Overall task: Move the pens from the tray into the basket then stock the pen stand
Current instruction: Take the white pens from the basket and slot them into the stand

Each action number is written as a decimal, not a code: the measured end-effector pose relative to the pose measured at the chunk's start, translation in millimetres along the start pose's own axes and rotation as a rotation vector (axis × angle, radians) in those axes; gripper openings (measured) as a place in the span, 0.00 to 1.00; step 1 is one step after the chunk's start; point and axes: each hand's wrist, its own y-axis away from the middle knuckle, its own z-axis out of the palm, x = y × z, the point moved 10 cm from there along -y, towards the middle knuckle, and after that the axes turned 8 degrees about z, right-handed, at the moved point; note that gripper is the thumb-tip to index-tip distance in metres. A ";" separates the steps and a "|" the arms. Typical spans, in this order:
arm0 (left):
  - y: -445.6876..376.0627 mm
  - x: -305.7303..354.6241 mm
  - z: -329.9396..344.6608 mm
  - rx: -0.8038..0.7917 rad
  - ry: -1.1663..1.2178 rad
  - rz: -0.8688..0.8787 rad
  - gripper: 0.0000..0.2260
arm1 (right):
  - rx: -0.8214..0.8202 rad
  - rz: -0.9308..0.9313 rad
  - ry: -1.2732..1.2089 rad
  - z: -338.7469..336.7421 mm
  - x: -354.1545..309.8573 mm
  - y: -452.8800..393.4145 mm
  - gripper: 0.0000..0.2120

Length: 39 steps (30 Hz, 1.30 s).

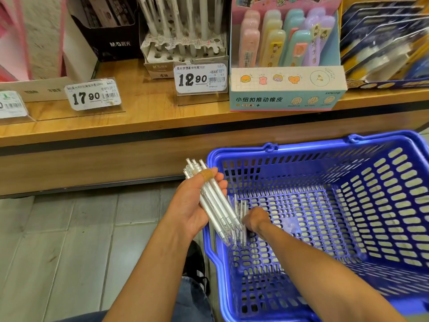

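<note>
- A stationery aisle, seen from above: a long wooden shelf (144,122) runs across the frame over a grey tiled floor (69,240), with a dark gap under its lip.
- On the shelf stands the pen stand (184,46), a pale cardboard display with rows of round holes, several of them holding white pens upright and several in front bare. A price tag reading 12.90 (200,77) leans just in front of it; a second tag, 17.90 (92,94), sits further left.
- Right of the stand is a pastel display box of erasers (286,88); to its left, a black carton marked M&G (111,31).
- A blue plastic basket (383,205) rests on the floor below the shelf, its handles folded down along the rim.
- The left hand (193,205) is held palm up at the basket's near-left corner, fingers and thumb curled round a bundle of white pens (217,205). Their clicker ends point toward the shelf, their clear tips down over the basket rim. A tan plaster wraps the thumb.
- The right hand (255,220) reaches down inside the basket, knuckles up, its fingers closed on a few loose pens (241,219) lying on the basket's perforated floor, just beside the left hand's bundle.
- Both forearms are bare; a denim-clad knee and a dark shoe show at the bottom edge.
</note>
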 end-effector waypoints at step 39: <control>-11.6 7.4 -13.3 -0.019 0.005 0.042 0.02 | 0.116 -0.192 0.079 -8.1 -22.3 11.1 0.07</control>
